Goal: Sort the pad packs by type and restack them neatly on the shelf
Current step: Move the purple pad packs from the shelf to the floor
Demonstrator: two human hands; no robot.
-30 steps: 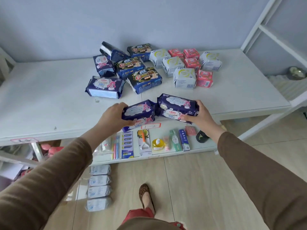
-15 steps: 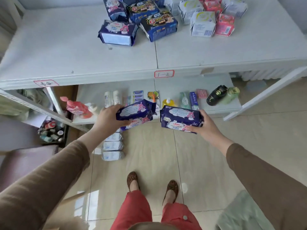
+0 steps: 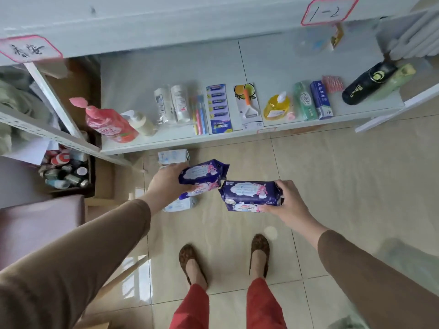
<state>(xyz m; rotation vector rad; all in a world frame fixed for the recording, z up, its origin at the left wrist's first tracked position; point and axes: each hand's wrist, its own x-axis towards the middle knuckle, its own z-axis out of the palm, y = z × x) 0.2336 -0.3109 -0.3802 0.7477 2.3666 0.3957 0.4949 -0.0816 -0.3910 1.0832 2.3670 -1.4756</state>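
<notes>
Hands are each holding one dark purple pad pack out over a tiled floor (image 3: pixel 332 176), seen from above by a head camera looking down. The left hand (image 3: pixel 166 184) is gripping the left pad pack (image 3: pixel 204 173) by its end, fingers curled over the top and thumb underneath, with the pack tilting up to the right. The right hand (image 3: pixel 288 203) is gripping the right pad pack (image 3: pixel 249 194) by its opposite end, fingers wrapping over the top edge and thumb pressing along the lower front. The two packs are lying just beside each other, corners nearly touching; whether they are in contact is unclear.

Beneath the left hand, pale blue packs (image 3: pixel 173 156) are sitting in a row on the floor, partly hidden.

Ahead, a low white shelf (image 3: pixel 273 60) is carrying a pink pump bottle (image 3: pixel 109 123), toothbrushes (image 3: pixel 199 117), a card of batteries (image 3: pixel 218 108), a peeler (image 3: pixel 248 105), a yellow bottle (image 3: pixel 276 106), a boxed tube (image 3: pixel 320 99) and a black bottle (image 3: pixel 368 83). A pink-bordered label (image 3: pixel 330 9) is sticking to the edge of the shelf above. Brown sleeves, red trousers and patterned shoes (image 3: pixel 190 262) are filling the lower view.
</notes>
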